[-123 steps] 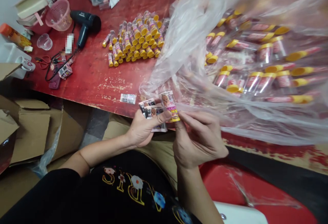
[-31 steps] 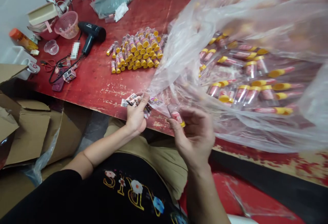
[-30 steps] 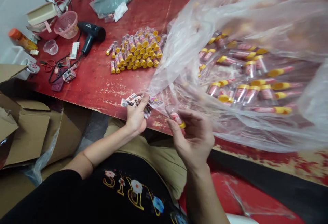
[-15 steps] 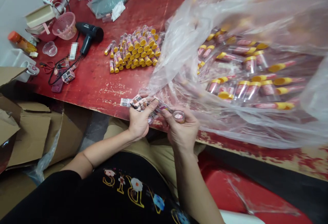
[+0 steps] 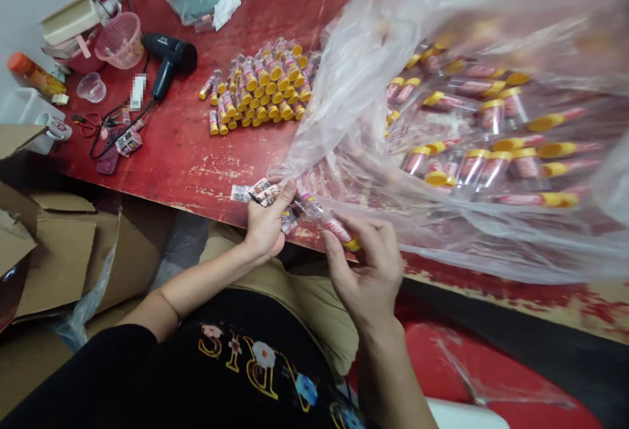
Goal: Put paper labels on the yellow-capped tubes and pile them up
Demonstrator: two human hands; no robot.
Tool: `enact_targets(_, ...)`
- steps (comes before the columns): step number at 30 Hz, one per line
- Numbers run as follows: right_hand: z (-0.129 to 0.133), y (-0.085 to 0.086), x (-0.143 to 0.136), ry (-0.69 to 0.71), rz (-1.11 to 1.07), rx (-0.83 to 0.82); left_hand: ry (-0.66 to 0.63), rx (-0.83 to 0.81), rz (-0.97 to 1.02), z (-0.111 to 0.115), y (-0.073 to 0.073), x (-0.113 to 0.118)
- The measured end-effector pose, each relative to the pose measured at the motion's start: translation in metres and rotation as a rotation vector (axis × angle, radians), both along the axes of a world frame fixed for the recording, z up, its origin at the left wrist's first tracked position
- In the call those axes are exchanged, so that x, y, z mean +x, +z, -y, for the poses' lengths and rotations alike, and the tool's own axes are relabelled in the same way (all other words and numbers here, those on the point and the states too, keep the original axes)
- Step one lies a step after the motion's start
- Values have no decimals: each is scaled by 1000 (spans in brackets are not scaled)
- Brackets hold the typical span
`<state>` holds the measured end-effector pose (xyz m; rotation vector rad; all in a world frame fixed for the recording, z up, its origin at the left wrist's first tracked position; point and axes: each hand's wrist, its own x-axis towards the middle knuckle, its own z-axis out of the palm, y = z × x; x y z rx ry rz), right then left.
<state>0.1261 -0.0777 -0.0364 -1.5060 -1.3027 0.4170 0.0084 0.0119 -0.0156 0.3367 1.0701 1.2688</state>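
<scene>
My left hand (image 5: 268, 226) is closed on several printed plastic sleeves (image 5: 264, 192), its thumb pressed over them. One loose sleeve (image 5: 309, 204) sticks out to the right of that thumb. Between the thumb and fingers of my right hand (image 5: 368, 259) is a small clear tube with a yellow cap (image 5: 341, 229). The tube's cap points toward me and its other end lies close to the loose sleeve; I cannot tell whether it is inside it. A large clear plastic bag (image 5: 344, 88) to the right holds several more yellow-capped tubes (image 5: 494, 167).
Farther back on the red table (image 5: 196, 154) is a stack of wrapped tubes (image 5: 260, 88). A black hair dryer (image 5: 170, 59), a pink basket (image 5: 119, 41), red-handled scissors (image 5: 88, 124) and a white mug (image 5: 54, 126) stand at the left. Cardboard boxes (image 5: 63, 252) are below the table edge.
My right hand has moved slightly right and turned the tube from end-on to lengthwise, cap toward me. My left hand keeps hold of the sleeves in nearly the same place.
</scene>
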Motion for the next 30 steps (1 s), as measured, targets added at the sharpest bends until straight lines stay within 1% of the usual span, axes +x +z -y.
enact_targets(3, -1, 1, 0, -71, 45, 44, -110, -22, 18, 5, 6, -1)
enact_targets(5, 0, 4, 2, -57, 14, 59, -181, -7, 46, 7, 10, -2)
enact_targets(7, 4, 7, 5, 51, -81, 18, -212, 10, 59, 8, 13, -4)
enact_targets(9, 6, 10, 7, 205, -197, -49, -205, 23, 39, 9, 15, -6)
enact_targets(10, 7, 11, 8, 260, -249, -63, -207, 30, 26, 9, 15, -6)
enact_targets(11, 7, 11, 8, 275, -294, -52, -221, 36, 17, 10, 16, -7)
enact_targets(12, 6, 11, 7, 243, -327, -15, -247, 42, 11, 11, 16, -7)
enact_targets(15, 2, 9, 2, 50, -389, 99, -324, 56, 16, 15, 17, -6)
enact_targets(16, 0, 9, 0, 26, -403, 106, -329, 60, 21, 16, 18, -5)
enact_targets(19, -1, 11, -4, 29, -388, 78, -310, 70, 29, 16, 20, -5)
enact_targets(24, -1, 13, -9, -113, -257, 101, -315, 90, 5, 14, 21, -8)
enact_targets(30, -4, 10, -16, -147, -225, 115, -335, 80, -26, 12, 17, -12)
